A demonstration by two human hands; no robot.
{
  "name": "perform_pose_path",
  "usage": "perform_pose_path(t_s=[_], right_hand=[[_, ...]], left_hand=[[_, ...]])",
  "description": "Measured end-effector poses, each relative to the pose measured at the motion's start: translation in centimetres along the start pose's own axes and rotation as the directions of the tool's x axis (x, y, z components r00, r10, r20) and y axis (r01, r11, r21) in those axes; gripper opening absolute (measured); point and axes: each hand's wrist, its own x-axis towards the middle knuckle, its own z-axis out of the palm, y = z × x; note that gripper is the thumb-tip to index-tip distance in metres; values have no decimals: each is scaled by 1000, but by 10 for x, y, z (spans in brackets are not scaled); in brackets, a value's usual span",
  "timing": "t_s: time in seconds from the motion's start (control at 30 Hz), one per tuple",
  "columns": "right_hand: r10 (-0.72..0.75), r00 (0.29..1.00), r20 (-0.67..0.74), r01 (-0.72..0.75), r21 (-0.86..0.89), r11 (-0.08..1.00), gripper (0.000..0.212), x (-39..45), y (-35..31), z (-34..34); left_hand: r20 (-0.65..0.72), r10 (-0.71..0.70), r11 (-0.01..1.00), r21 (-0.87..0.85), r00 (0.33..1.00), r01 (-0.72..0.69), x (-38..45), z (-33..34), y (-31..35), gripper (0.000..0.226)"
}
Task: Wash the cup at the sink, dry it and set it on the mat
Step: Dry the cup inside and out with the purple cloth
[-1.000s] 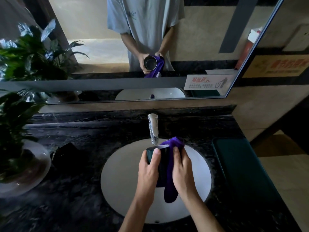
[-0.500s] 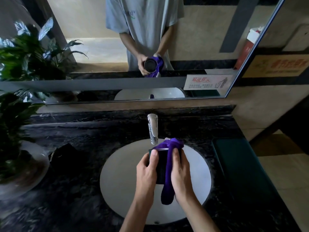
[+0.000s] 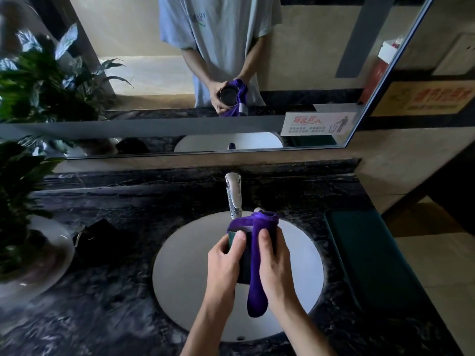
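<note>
I hold a dark cup above the white sink basin, just in front of the chrome faucet. My left hand grips the cup's left side with the thumb near its rim. My right hand presses a purple cloth against the cup's right side. The cloth drapes over the rim and hangs down between my hands. A dark green mat lies on the counter to the right of the sink.
The counter is dark marble. A potted plant in a white bowl stands at the left, with a small black object beside it. A wall mirror behind the faucet reflects me holding the cup.
The purple cloth has spread further over the cup's rim, now covering most of the opening. Both hands stay on the cup over the basin.
</note>
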Motion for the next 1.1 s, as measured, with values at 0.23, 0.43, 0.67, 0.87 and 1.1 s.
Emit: perform_pose_path(t_s=[0.23,0.43,0.67,0.87,1.1], right_hand=[[118,993,5,-118,48,992,21,8,-5,-1],[-11,995,101,15,-35,999,39,-2,-4,2],[200,979,22,-201,194,960,35,12,-3,-2],[1,989,147,-3,13,1000,46,1,-6,3],[130,992,10,-130,152,980,39,7,-10,2]], left_hand=[[9,-14,999,-37,1000,15,0,4,-8,60],[58,-15,1000,-3,998,15,3,-1,-2,62],[-22,24,999,-27,999,-24,6,0,-6,61],[73,-14,1000,5,997,14,6,-4,-4,60],[56,47,999,-17,997,-46,3,-9,5,46]])
